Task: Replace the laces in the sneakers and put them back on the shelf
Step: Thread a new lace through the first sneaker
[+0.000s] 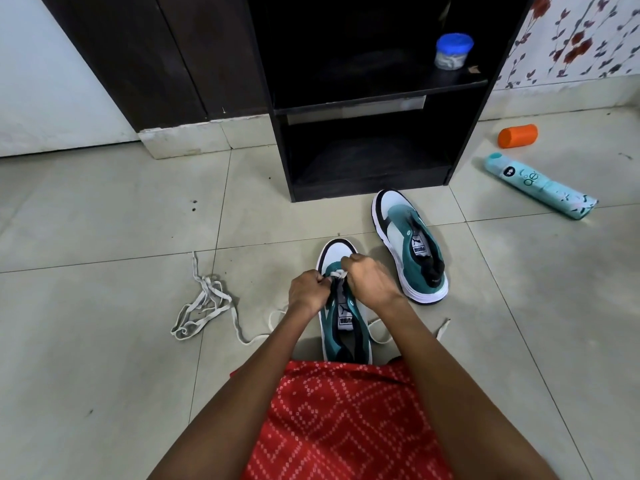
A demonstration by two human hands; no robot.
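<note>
Teal-and-white sneaker [343, 317], white lace [337, 274] pinched at its front eyelets by left grip [306, 289] and right grip [369, 277], unlaced twin [408, 244] alongside, black shelf [363, 105] beyond.

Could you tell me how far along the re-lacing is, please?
Done: one white lace crossing on the near teal-and-white sneaker. In hand: left hand and right hand pinch that lace. Left: the far sneaker is unlaced by the black shelf; a loose white lace lies on the tiles.

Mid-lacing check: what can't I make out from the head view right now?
All in the head view:
Eyelets of the near sneaker: covered by the left hand and right hand, both pinching the lace.
Its heel: behind the red garment.
Top of the shelf: cut off by the upper edge.
Contents of the jar: blurred.
</note>
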